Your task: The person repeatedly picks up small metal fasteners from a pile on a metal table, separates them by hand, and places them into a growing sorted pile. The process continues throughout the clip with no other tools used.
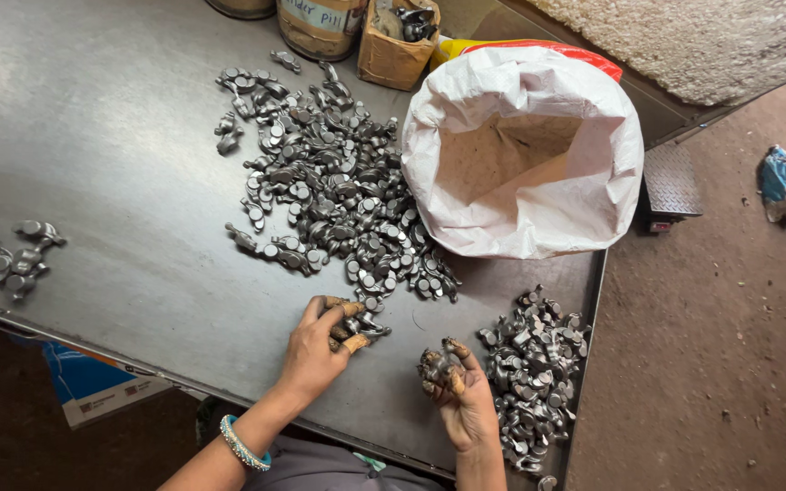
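The left hand lies palm-down on the dark grey sheet-metal bench, its wrapped fingertips closed together around a few small grey forged metal parts at the near edge of the big loose heap of the same parts, which spreads across the middle of the bench. The right hand is turned palm-up just above the bench's near edge, its grip curled shut on a small clump of parts held against the fingers. The two hands are near each other but apart. Just beside the right hand, toward the bench's right edge, lies a second, smaller pile of metal parts. Behind that pile stands an open white woven sack with its mouth rolled down; its brownish inside shows and the big heap touches its left side. A small separate cluster of parts lies well apart at the far left of the bench. At the far edge stand a brown cardboard box holding dark parts and a round tin container. A blue-green beaded bangle circles the left wrist. Right of the bench is a bare earthen floor.
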{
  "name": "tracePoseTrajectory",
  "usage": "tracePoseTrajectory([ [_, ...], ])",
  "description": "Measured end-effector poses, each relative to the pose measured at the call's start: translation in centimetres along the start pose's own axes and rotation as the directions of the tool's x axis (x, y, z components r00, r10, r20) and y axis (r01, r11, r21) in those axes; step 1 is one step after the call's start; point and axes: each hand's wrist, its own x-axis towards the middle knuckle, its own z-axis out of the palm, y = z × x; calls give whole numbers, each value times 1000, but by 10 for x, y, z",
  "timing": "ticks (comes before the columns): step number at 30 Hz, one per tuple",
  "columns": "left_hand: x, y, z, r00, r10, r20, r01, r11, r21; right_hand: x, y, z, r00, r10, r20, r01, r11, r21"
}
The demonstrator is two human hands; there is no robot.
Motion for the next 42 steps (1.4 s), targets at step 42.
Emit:
tracePoseTrajectory([
  [42,-2,3,0,999,3,45,-5,999,35,-16,-3,-3,983,-174,52,181,958,-220],
])
